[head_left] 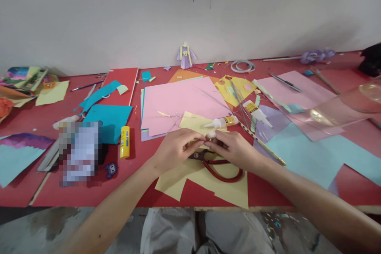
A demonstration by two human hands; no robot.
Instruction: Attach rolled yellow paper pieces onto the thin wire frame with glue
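Note:
My left hand (180, 143) and my right hand (233, 147) meet fingertip to fingertip above the table, both pinched closed. A small whitish piece (211, 135) shows at my right fingers; its kind is too small to tell. Whatever the left fingertips pinch is hidden. Directly below lie scissors with red handles (226, 176), partly covered by the hands, on cut pale yellow paper (232, 192). Just beyond the fingers a white glue bottle with a yellow label (223, 122) rests on its side. A stack of pink paper (181, 101) lies behind.
A yellow glue stick (125, 141) stands left, near blue paper (114, 119). To the right are a second glue bottle (256, 112), a striped pencil (263, 145), thin wires (238, 95), a craft knife (285, 82) and a clear bottle (342, 105). A paper doll (186, 56) leans against the wall.

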